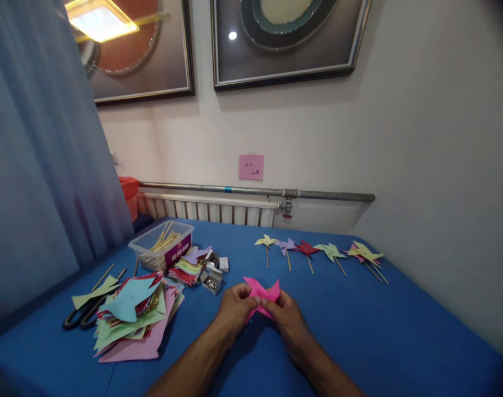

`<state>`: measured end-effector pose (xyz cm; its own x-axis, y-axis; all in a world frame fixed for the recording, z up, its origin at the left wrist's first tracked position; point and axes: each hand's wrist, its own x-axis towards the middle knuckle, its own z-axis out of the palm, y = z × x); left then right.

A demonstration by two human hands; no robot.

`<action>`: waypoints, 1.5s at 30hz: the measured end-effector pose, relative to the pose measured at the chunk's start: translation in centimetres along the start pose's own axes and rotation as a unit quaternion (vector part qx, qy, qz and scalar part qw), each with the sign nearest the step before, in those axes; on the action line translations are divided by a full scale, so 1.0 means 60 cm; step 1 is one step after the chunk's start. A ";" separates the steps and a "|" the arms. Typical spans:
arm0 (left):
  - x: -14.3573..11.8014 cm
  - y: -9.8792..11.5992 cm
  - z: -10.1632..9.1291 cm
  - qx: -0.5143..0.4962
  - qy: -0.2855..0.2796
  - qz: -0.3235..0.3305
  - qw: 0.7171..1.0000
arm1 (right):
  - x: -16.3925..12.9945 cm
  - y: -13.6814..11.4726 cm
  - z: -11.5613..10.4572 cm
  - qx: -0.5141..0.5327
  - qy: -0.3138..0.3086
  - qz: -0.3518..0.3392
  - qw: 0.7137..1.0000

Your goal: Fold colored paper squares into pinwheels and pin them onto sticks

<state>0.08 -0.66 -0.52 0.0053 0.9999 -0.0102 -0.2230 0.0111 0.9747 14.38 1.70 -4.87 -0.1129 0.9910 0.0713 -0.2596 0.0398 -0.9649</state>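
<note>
L hand (234,304) + R hand (285,313) pinching pink paper (263,295) over tabletop (358,331). I'd keep folded tips stacked at centre, grip firm.

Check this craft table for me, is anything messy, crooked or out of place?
Mostly tidy. The pile of cut coloured paper is loosely fanned and partly covers the black scissors. Both hands, left hand and right hand, hold the pink paper pinwheel. The finished pinwheels lie in a row.
</note>
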 end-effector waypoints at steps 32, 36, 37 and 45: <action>-0.013 0.020 0.003 0.015 -0.053 -0.032 0.998 | -0.027 -0.052 0.020 -0.099 0.005 0.012 0.995; -0.014 0.019 0.004 -0.007 -0.049 -0.035 0.998 | -0.016 -0.032 0.014 -0.094 0.018 0.015 0.995; -0.014 0.018 0.004 -0.009 -0.053 -0.033 0.998 | -0.014 -0.027 0.013 -0.086 0.021 0.016 0.996; -0.021 0.023 0.001 -0.008 -0.059 -0.019 0.998 | -0.029 -0.053 0.020 -0.040 -0.017 0.010 0.999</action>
<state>-0.18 -1.92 0.87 0.1285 0.9915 -0.0191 -0.2369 0.0494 0.9703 14.25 -0.32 -1.60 -0.1501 0.9869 0.0597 -0.1799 0.0321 -0.9832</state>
